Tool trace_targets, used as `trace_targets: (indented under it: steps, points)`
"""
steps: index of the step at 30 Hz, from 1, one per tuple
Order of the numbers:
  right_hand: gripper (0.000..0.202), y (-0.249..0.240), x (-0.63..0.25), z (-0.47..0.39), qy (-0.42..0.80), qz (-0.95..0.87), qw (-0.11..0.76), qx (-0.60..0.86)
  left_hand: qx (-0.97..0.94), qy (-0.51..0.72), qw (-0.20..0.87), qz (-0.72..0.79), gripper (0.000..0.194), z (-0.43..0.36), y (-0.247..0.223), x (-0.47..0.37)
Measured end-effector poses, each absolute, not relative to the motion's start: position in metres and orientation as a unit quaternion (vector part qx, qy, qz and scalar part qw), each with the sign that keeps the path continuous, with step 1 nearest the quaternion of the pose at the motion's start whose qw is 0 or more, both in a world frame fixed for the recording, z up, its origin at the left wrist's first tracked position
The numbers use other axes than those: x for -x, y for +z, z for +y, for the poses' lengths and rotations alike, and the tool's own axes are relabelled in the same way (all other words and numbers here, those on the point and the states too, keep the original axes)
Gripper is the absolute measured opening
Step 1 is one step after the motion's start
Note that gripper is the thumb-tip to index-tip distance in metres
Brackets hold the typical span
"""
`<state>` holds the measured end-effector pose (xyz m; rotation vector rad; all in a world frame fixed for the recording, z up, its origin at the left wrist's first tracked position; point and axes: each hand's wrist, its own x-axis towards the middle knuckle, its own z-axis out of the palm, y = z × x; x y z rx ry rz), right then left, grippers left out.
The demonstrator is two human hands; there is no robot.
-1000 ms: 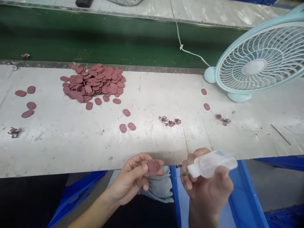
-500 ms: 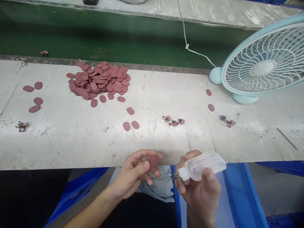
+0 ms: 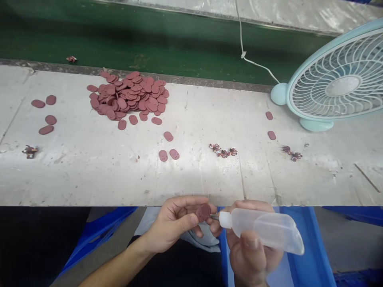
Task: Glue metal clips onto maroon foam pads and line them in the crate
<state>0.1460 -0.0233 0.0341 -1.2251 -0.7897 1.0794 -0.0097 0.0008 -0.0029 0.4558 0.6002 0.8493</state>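
Observation:
Between the fingers of my left hand (image 3: 176,221) is a dark red oval disc (image 3: 203,213), held just off the table's front edge. My right hand (image 3: 251,243) grips a translucent white squeeze bottle (image 3: 263,227) lying almost level, its thin nozzle pointing left at the disc's right edge. Whether the tip touches the disc, I cannot tell. Beyond my hands, a small dark figure cluster (image 3: 223,152) and a few loose red discs (image 3: 168,136) lie on the table.
A large pile of red discs (image 3: 128,95) sits at the back left of the pale table (image 3: 209,115). At the right stands a light blue fan (image 3: 342,85) with a white cord. Behind runs a green strip (image 3: 179,48). A blue bin (image 3: 311,247) is below.
The bottle's nozzle has come up to the disc as my hands drew together. My left hand has shifted slightly right, and the disc is now tilted differently. The camera view has shifted a little.

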Motion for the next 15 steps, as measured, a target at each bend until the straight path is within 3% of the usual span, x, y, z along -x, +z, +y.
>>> trace_targets:
  steps: [15]
  points:
    - [0.026,0.04,-0.14,-0.02,0.426,-0.423,0.597,0.532,-0.22,0.406,0.84,0.287,0.033,0.0,-0.003,0.011]
